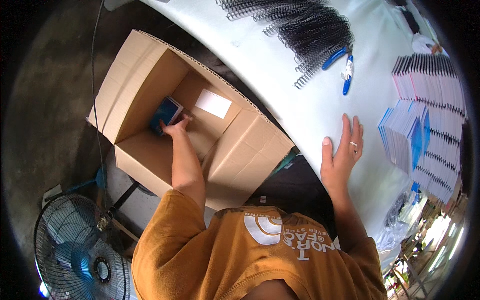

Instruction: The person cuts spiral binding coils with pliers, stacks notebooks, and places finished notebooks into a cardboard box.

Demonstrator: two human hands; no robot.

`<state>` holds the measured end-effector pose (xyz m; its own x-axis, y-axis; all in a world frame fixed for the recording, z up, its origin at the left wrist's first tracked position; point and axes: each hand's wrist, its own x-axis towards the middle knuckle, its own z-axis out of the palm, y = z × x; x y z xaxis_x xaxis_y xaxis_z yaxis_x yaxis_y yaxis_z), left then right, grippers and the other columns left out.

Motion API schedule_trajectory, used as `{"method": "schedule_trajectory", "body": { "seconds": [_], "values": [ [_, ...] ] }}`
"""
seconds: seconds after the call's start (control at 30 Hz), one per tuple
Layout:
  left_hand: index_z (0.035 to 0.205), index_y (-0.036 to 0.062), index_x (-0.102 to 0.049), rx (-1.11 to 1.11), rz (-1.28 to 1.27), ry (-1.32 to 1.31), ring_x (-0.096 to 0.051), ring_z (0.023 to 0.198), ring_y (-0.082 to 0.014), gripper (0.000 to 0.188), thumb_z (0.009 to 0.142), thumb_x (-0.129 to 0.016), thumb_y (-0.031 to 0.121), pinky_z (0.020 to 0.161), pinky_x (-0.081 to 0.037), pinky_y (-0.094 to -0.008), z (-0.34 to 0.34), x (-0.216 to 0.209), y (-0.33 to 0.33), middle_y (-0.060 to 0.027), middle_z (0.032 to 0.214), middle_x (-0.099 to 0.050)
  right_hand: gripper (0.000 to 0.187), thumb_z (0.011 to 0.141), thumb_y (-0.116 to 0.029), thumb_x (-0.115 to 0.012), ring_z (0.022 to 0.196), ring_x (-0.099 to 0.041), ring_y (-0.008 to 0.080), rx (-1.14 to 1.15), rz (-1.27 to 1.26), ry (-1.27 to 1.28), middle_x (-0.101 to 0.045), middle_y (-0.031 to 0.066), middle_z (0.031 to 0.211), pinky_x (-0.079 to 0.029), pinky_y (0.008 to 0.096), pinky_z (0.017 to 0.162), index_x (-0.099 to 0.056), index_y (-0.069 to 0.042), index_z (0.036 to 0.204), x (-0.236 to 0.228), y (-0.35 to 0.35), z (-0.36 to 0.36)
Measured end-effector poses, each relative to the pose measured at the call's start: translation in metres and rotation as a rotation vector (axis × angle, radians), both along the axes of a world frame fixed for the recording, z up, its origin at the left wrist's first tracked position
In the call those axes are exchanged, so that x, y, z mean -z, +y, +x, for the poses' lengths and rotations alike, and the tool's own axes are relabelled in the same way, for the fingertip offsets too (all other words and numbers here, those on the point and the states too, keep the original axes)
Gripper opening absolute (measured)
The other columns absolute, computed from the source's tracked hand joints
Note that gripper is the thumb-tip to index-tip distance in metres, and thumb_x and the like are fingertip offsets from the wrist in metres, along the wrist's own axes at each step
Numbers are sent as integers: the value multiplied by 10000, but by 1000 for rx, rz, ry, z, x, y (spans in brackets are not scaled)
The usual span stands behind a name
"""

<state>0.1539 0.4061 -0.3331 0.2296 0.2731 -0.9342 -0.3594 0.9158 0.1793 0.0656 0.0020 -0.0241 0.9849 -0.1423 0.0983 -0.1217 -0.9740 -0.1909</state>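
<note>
My left hand [175, 126] reaches down into an open cardboard box [255, 150]. Its fingers and thumb are around a small stack of blue-covered notebooks [165, 111] in the corner of the box. Beside that stack, a white sheet or pad with a row of holes along one edge [213, 103] lies on the box's bottom. My right hand [342, 152] rests flat on the white-covered table [280, 65], fingers stretched, a ring on one of them, holding nothing. Nearest to it are blue-handled pliers [346, 70] and a stack of blue-edged notebooks [402, 132].
Black spiral binding coils [310, 35] lie heaped at the table's far side. Rows of spiral-bound notebooks [440, 145] stand along the right edge, with clear plastic wrap [397, 227] nearer me. A standing fan [82, 250] is at the lower left; a dark cable [93, 65] hangs beside the box.
</note>
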Motion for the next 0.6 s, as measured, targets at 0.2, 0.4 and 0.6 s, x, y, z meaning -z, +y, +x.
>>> {"method": "schedule_trajectory", "body": {
  "seconds": [0.2, 0.4, 0.6],
  "values": [
    [1093, 134, -566, 94, 160, -110, -538, 990, -245, 467, 709, -678, 375, 828, -443, -395, -38, 21, -5, -50, 1117, -569, 636, 835, -322, -536, 1320, -193, 419, -14, -3, 3, -250, 209, 1420, -135, 567, 1044, -313, -89, 1384, -2, 4, 5],
    [1086, 113, -564, 268, 87, -230, -546, 973, -255, 484, 673, -723, 310, 803, -436, -422, -46, -47, -48, -70, 1068, -588, 479, 811, -212, -605, 1248, -365, 320, -151, 424, -230, -415, 157, 1330, -244, 474, 1039, -493, -66, 1254, 0, -9, -3],
    [1279, 99, -442, 538, 334, -718, -498, 1103, -336, 670, 691, -715, 269, 931, -381, -506, -81, -230, -81, -122, 1253, -508, 246, 836, -204, -645, 986, -542, 263, -1400, 1765, 303, -582, 111, 1061, -425, 341, 860, -637, -65, 1039, -116, -13, -73]
  ]
}}
